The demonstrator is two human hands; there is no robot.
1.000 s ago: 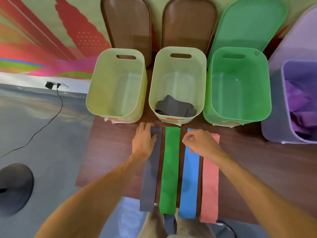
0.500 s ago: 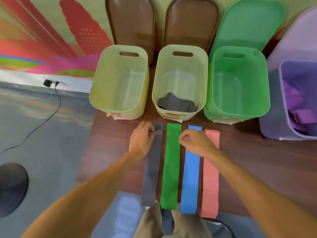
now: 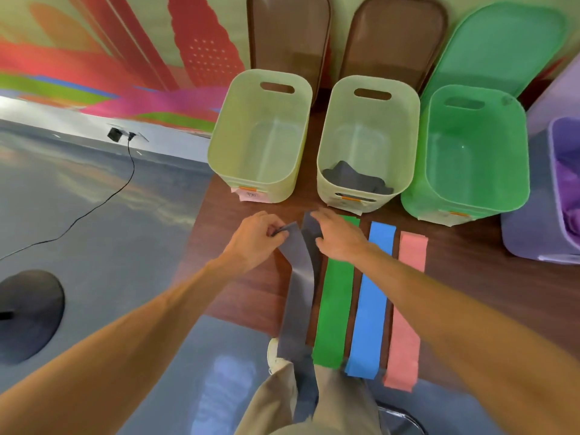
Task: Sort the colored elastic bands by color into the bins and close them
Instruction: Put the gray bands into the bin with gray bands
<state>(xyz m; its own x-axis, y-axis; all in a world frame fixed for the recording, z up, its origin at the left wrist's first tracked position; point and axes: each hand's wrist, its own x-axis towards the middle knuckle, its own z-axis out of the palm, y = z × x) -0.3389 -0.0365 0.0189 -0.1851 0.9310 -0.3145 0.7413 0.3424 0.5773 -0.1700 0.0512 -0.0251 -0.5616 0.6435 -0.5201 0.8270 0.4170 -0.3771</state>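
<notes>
Four elastic bands lie side by side on the brown table [image 3: 251,293]: grey [image 3: 298,312], green [image 3: 335,309], blue [image 3: 370,302] and pink [image 3: 405,324]. My left hand [image 3: 255,238] pinches one layer of the grey band's far end, lifted off the table. My right hand [image 3: 340,238] holds the other layer of that end, so the loop is parted. Behind stand four open bins: an empty pale yellow bin [image 3: 219,152], a second pale bin [image 3: 326,146] with grey bands [image 3: 354,180] inside, an empty green bin [image 3: 420,189] and a purple bin [image 3: 527,233] holding purple bands.
Two brown lids [image 3: 288,32] [image 3: 395,36], a green lid [image 3: 502,42] and a purple lid [image 3: 558,98] lean on the wall behind the bins. The table's left edge drops to grey floor with a black cable [image 3: 94,208] and a round black base [image 3: 28,315].
My right hand left the blue band and crossed left to the grey band's far end. My left hand lifted that end, and the two layers are now pulled apart.
</notes>
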